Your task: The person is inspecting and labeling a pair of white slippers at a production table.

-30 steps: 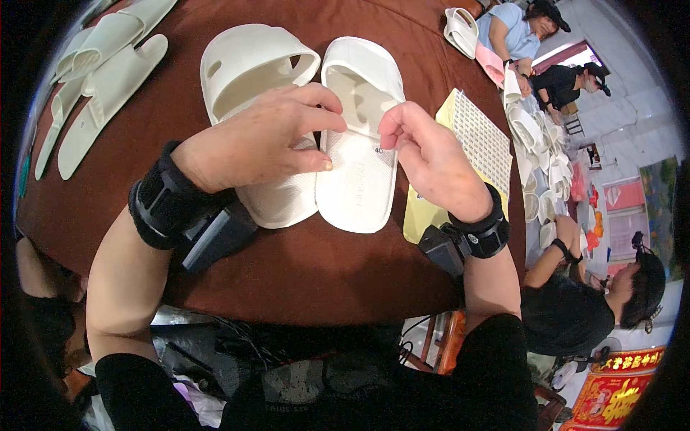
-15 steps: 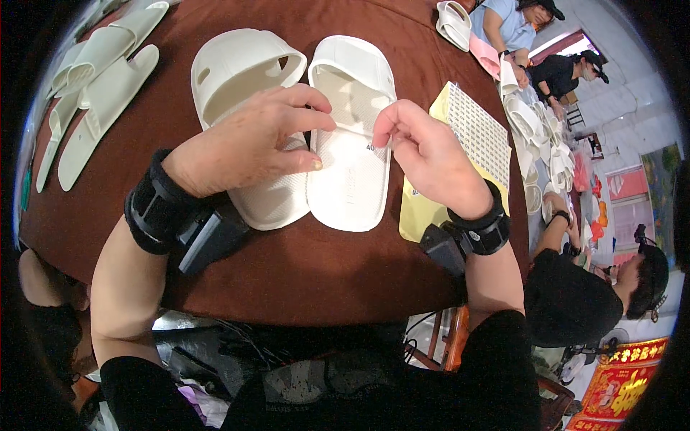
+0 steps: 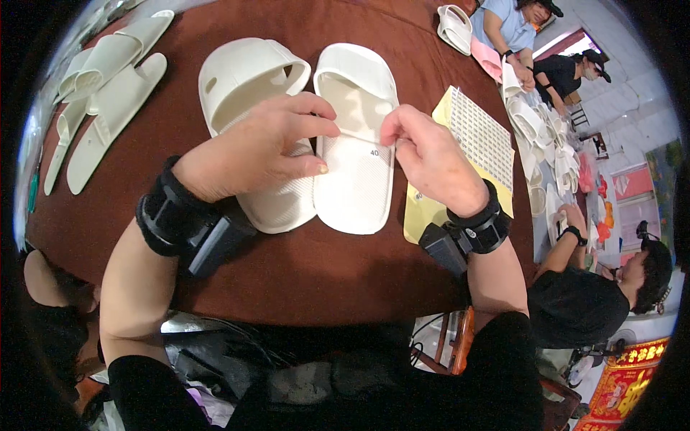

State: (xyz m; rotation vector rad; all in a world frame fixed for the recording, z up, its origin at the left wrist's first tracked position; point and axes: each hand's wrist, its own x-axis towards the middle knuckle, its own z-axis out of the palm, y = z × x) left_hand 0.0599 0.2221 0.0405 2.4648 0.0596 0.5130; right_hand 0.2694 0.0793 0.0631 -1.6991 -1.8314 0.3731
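Note:
Two white slippers, the left one (image 3: 251,68) and the right one (image 3: 352,205), lie side by side, straps away from me. A small number sticker (image 3: 374,152) sits on the right slipper's insole. My left hand (image 3: 262,144) spreads over the left slipper, its thumb and fingertips reaching the right slipper's inner edge. At the right slipper's outer edge is my right hand (image 3: 431,161), fingers curled in beside the sticker. Whether anything is between those fingers is hidden. Beneath and beside this hand lies a yellow-backed sticker sheet (image 3: 478,136) with rows of small printed labels.
More white slippers (image 3: 118,108) lie at the left on the brown tablecloth (image 3: 323,287). A white slipper pair (image 3: 454,27) and a pink slipper (image 3: 486,59) are at the far right. Several people work along a table of slippers (image 3: 532,126) to the right.
My right hand's fingertips have drawn slightly back from the sticker toward the slipper's outer edge. My left hand stays over the slippers. The whole view has shifted a little.

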